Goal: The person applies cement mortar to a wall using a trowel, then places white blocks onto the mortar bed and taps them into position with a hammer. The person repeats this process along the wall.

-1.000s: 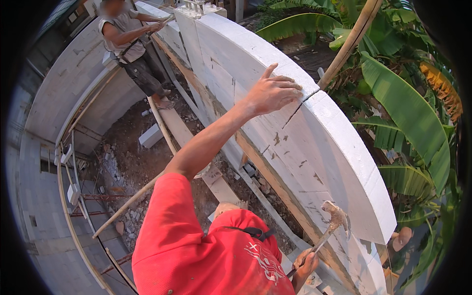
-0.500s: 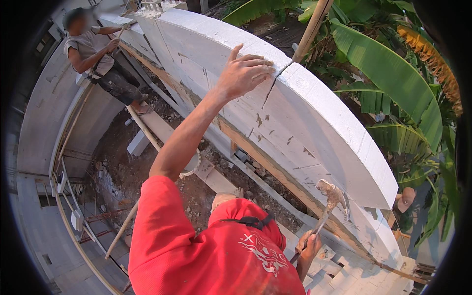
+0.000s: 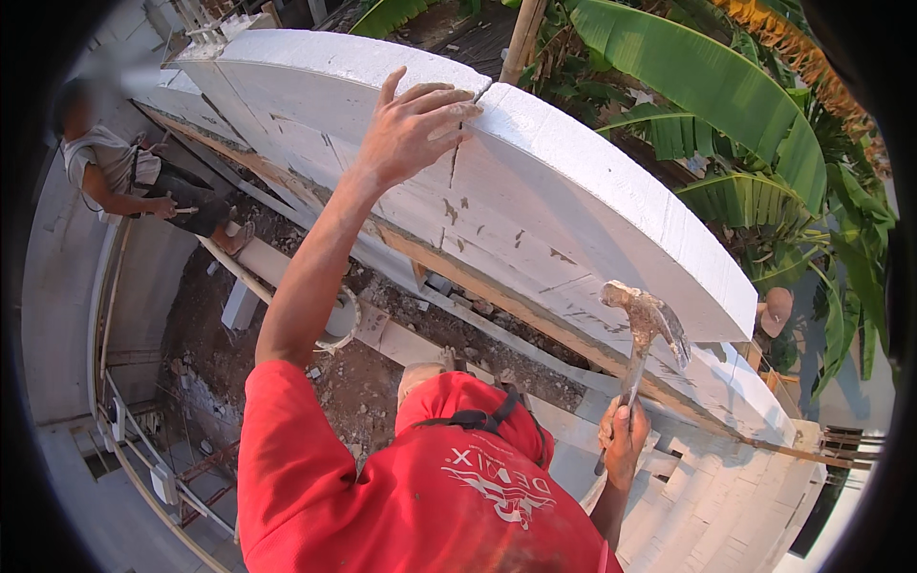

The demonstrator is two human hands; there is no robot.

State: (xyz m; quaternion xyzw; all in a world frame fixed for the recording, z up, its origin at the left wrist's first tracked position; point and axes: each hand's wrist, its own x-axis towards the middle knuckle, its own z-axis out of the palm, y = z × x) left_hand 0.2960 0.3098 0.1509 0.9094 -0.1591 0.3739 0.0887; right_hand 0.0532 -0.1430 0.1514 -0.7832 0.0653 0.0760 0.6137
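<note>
Broad green banana leaves (image 3: 712, 95) back a wall of smooth white masonry blocks (image 3: 564, 296), its long axis running from far left to near right, ahead of both hands. Along its top course, a narrow dark joint (image 3: 455, 162) parts a long white left block (image 3: 330, 72) from a long white right block (image 3: 611, 210). The left hand (image 3: 411, 124), nearer to this joint, is spread and grasps nothing, fingertips at the upper edge; firm contact cannot be confirmed. The right hand (image 3: 626, 439), well apart from the joint, is clenched around the handle of a rust-brown, crusted claw hammer (image 3: 646, 320), head uppermost, toward the right block's near end. Partly hidden by the left forearm, a pale round bucket (image 3: 356, 317) sits on or beside a long pale plank (image 3: 394, 346); its contents cannot be made out.
</note>
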